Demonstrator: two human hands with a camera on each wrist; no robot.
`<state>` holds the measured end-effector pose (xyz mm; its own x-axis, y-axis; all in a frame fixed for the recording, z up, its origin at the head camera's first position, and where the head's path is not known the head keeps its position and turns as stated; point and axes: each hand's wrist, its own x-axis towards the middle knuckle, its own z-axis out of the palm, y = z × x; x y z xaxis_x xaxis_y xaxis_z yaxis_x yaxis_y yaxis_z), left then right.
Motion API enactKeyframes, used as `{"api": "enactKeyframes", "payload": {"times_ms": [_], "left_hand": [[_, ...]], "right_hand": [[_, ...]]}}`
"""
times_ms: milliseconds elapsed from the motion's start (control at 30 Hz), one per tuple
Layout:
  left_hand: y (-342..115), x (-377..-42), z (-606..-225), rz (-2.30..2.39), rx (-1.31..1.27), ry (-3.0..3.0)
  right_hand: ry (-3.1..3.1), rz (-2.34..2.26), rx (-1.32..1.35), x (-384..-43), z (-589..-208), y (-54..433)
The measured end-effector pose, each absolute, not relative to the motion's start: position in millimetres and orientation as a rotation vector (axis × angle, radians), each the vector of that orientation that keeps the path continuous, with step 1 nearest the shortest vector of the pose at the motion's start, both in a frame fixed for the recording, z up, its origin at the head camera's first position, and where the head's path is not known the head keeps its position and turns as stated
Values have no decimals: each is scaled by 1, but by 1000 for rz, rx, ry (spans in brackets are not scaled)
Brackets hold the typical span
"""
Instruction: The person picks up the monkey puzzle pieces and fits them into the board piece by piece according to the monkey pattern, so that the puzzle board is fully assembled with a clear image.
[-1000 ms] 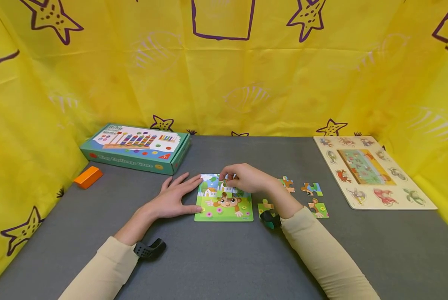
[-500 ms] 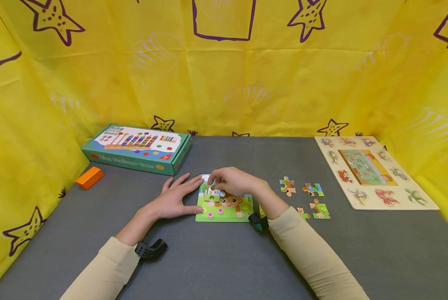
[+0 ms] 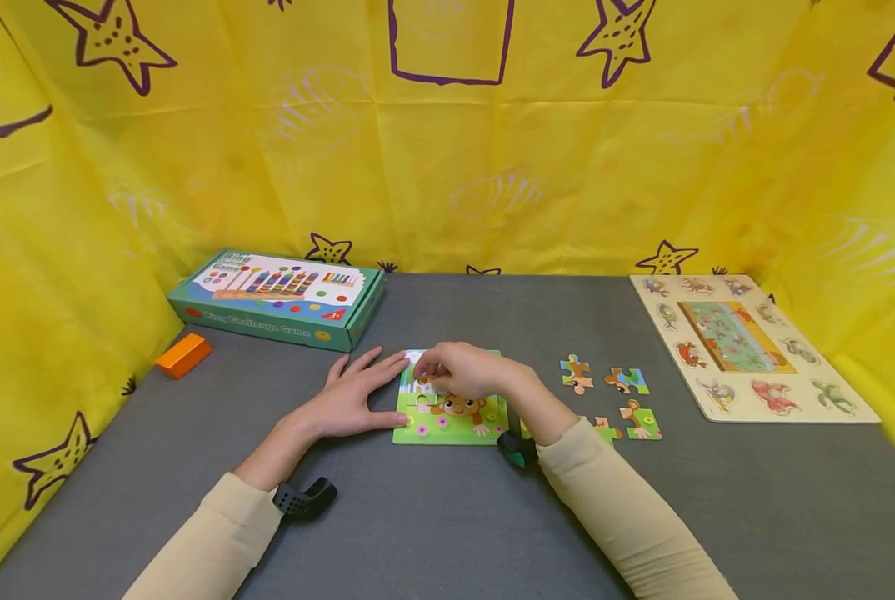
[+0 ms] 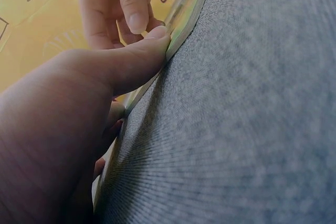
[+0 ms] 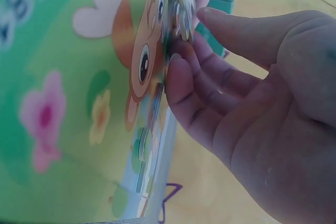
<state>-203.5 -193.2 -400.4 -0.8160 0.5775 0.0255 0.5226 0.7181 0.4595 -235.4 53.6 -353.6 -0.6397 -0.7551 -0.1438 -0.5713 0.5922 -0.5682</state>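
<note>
A jigsaw board (image 3: 447, 432) with a monkey picture lies flat on the grey table. My left hand (image 3: 346, 404) is spread along its left side, fingertips at the upper left edge and thumb at the lower left; in the left wrist view the thumb (image 4: 139, 56) rests right at the board's edge. Over the board's upper left part, my right hand (image 3: 464, 369) pinches a jigsaw piece (image 3: 421, 399) with a house on it. The right wrist view has this piece (image 5: 182, 11) close over the board, between thumb and curled fingers, partly hidden.
Several loose jigsaw pieces (image 3: 627, 381) lie right of the board, some partly behind the right forearm. A green game box (image 3: 267, 329) and an orange block (image 3: 184, 357) stand at the left. A wooden sea-animal board (image 3: 747, 400) lies at the right, before a yellow curtain (image 3: 447, 183).
My right hand has moved left and slightly down across the board with the jigsaw piece, from its upper middle to its left part. The left hand has kept its place.
</note>
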Motion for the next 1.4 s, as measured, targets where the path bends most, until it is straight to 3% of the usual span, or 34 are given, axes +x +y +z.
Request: {"api": "enactKeyframes", "payload": {"times_ms": [1400], "left_hand": [[-192,-203,-399,695,900,2799]], "right_hand": [[2499,-605,-1050,-228,-351,56]]}}
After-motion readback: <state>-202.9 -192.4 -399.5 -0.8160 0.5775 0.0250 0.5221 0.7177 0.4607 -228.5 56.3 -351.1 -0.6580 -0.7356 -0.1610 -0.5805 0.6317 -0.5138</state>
